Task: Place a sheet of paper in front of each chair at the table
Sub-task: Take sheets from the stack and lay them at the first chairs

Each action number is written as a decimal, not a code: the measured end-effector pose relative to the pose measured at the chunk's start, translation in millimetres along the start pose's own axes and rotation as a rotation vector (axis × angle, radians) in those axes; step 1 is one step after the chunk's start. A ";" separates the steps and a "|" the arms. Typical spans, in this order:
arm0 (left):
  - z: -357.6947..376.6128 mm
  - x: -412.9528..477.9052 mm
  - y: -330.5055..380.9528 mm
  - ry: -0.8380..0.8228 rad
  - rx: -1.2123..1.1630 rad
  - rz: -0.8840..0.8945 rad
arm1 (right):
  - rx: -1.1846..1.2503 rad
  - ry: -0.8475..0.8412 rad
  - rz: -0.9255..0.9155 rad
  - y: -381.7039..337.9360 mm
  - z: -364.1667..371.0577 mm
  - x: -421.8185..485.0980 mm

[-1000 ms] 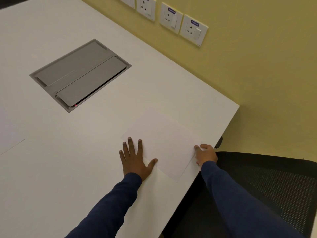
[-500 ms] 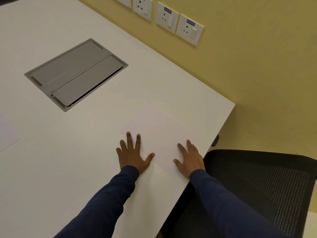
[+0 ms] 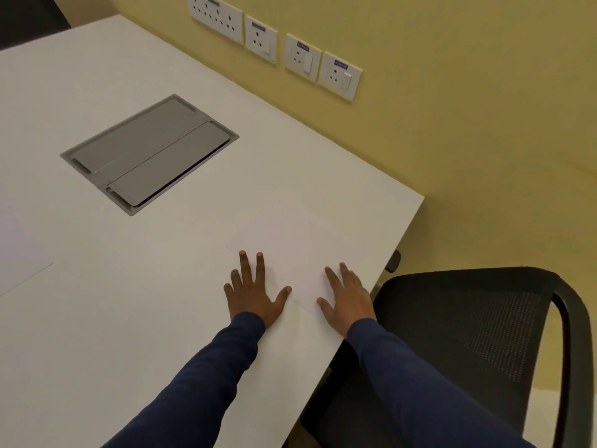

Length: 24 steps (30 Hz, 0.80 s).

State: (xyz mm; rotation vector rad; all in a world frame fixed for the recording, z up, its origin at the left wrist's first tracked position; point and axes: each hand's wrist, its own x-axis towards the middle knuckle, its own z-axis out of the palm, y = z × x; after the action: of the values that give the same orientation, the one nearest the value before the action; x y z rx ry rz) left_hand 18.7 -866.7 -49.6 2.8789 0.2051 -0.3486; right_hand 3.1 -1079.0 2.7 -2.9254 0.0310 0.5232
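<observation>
The left hand (image 3: pixel 255 297) and right hand (image 3: pixel 350 302), fingers straight, press a thin white rectangular paper sheet (image 3: pixel 297 244) onto the smooth white table (image 3: pixel 129 302); a black mesh chair (image 3: pixel 484 321) stands just right of them.

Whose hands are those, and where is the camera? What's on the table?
No machine here, just a person. The camera sits on their head and looks down, so you see their own arms in blue sleeves. The left hand and right hand lie flat, fingers straight, touching a white sheet of paper on the white table. Nothing is gripped. A black chair stands at that table edge. A grey lid is set into the tabletop, part of another sheet shows at the far left, and sockets are on the yellow wall.
</observation>
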 end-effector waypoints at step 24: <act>-87.9 -332.2 7.0 0.181 0.063 0.151 | 0.033 0.371 -0.104 -33.8 -45.1 -340.2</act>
State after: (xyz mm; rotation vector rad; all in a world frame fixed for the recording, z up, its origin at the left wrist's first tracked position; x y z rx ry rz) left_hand -280.5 -888.3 118.1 2.9651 0.0075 -0.0678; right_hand -299.0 -1056.6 167.6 -2.9275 -0.0655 -0.0391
